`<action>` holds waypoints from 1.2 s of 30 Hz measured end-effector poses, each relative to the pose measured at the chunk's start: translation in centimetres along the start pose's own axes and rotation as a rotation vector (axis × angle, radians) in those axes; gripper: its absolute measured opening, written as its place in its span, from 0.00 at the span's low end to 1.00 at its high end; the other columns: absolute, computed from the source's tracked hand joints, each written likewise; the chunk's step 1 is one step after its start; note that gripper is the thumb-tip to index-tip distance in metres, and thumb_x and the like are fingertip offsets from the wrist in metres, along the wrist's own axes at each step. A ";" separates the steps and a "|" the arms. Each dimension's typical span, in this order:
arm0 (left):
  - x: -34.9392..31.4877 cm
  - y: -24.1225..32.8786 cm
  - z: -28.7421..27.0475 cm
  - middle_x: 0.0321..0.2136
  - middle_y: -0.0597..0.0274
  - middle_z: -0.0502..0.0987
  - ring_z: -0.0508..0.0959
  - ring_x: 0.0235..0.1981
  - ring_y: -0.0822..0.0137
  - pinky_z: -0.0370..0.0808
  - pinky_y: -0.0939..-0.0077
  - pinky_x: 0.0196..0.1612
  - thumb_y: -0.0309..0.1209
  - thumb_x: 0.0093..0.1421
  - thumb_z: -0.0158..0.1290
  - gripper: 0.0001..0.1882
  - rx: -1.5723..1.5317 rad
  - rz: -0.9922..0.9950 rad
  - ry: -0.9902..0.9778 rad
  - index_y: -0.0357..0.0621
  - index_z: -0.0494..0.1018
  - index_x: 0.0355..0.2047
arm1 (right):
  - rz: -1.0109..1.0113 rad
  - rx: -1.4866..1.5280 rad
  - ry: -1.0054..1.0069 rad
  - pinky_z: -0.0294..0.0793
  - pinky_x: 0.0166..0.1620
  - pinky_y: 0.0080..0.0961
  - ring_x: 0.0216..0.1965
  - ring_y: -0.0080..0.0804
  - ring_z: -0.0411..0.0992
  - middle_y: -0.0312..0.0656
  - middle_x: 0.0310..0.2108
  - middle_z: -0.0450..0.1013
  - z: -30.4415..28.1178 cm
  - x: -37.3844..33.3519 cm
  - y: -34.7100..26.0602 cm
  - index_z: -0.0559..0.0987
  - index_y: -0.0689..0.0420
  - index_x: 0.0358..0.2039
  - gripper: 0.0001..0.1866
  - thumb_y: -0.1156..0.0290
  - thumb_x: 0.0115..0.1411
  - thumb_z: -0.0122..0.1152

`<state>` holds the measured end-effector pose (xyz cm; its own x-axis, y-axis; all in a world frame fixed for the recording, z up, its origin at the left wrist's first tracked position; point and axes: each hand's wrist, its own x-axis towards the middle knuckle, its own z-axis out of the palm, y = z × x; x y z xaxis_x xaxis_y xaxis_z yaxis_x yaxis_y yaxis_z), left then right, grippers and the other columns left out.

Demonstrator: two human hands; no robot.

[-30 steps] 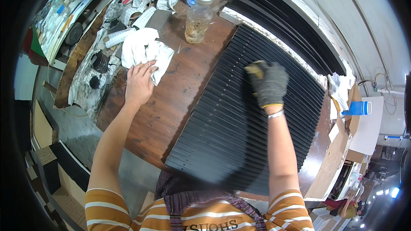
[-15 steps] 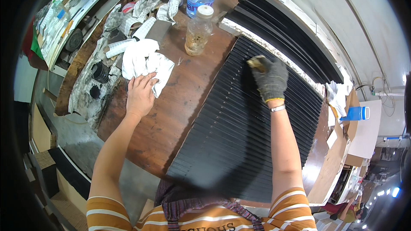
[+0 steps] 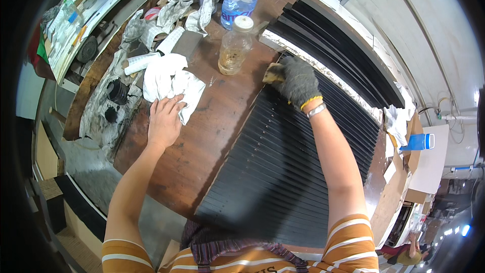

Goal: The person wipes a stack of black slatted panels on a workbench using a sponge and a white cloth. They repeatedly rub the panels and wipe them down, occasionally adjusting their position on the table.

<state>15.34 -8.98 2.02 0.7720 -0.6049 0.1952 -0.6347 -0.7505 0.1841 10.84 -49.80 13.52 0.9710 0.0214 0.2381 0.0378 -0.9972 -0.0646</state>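
Observation:
My left hand (image 3: 165,121), bare, rests flat with its fingers stretched over the near edge of a crumpled white cloth (image 3: 169,78) on the brown table (image 3: 189,146). My right hand (image 3: 299,85), in a grey knit glove with a yellow cuff edge, is closed on a yellowish-brown pad (image 3: 273,74). That pad lies at the far left corner of a black ridged panel (image 3: 252,172), which carries a row of small light dots along its left part. Glove and fingers hide part of the pad.
Past the panel lie a white-edged strip (image 3: 323,68) and a stack of long black slats (image 3: 338,45). A jar with brownish contents (image 3: 235,53) and a water bottle (image 3: 239,0) stand at the back. Stained rags (image 3: 174,12) and a black cup (image 3: 117,89) sit left.
My right hand has slid left with the pad, from the panel's ridges to its far left corner. My left hand stays on the cloth. The view has shifted slightly.

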 end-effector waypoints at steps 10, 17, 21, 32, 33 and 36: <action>-0.1 0.0 -0.2 0.62 0.72 0.69 0.67 0.62 0.58 0.57 0.45 0.70 0.26 0.60 0.50 0.22 -0.010 0.002 -0.007 0.53 0.73 0.55 | -0.142 0.110 -0.008 0.75 0.54 0.40 0.48 0.47 0.75 0.44 0.43 0.78 1.4 1.3 2.5 0.86 0.46 0.48 0.20 0.55 0.56 0.73; 0.0 0.0 -0.1 0.62 0.72 0.69 0.67 0.61 0.58 0.57 0.44 0.70 0.27 0.58 0.51 0.23 0.011 0.015 0.014 0.54 0.73 0.55 | 0.455 -0.396 0.043 0.75 0.45 0.41 0.43 0.46 0.76 0.46 0.36 0.77 0.8 1.7 3.5 0.88 0.41 0.42 0.14 0.51 0.58 0.68; 0.0 0.0 -0.2 0.62 0.72 0.69 0.67 0.61 0.58 0.57 0.44 0.70 0.27 0.58 0.51 0.23 0.005 0.014 -0.006 0.53 0.73 0.55 | 0.050 0.013 0.075 0.76 0.51 0.46 0.44 0.51 0.75 0.45 0.42 0.77 2.3 3.4 3.2 0.86 0.50 0.45 0.20 0.51 0.58 0.68; 0.0 0.3 -0.6 0.62 0.72 0.69 0.66 0.62 0.58 0.57 0.45 0.70 0.27 0.60 0.51 0.21 -0.007 0.004 -0.017 0.52 0.74 0.54 | 0.132 -0.126 0.169 0.75 0.47 0.44 0.47 0.49 0.74 0.48 0.41 0.76 2.8 4.8 2.9 0.86 0.44 0.46 0.19 0.47 0.60 0.64; 0.1 0.3 -0.7 0.62 0.72 0.69 0.67 0.61 0.58 0.57 0.45 0.70 0.26 0.60 0.51 0.21 -0.008 0.005 -0.018 0.52 0.74 0.54 | 0.233 -0.187 0.102 0.75 0.47 0.44 0.46 0.49 0.75 0.48 0.40 0.77 3.3 4.9 2.7 0.86 0.45 0.45 0.19 0.47 0.60 0.64; 0.1 0.2 -0.7 0.62 0.71 0.70 0.67 0.61 0.58 0.57 0.45 0.70 0.26 0.60 0.51 0.21 -0.010 0.009 -0.015 0.52 0.74 0.54 | 0.405 -0.203 0.006 0.76 0.47 0.44 0.45 0.49 0.76 0.48 0.40 0.79 4.2 4.1 3.7 0.87 0.46 0.43 0.19 0.47 0.60 0.64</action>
<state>15.28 -9.07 2.73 0.7666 -0.6157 0.1823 -0.6419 -0.7424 0.1919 15.91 -53.15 10.16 0.8966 -0.3732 0.2384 -0.3926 -0.9189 0.0379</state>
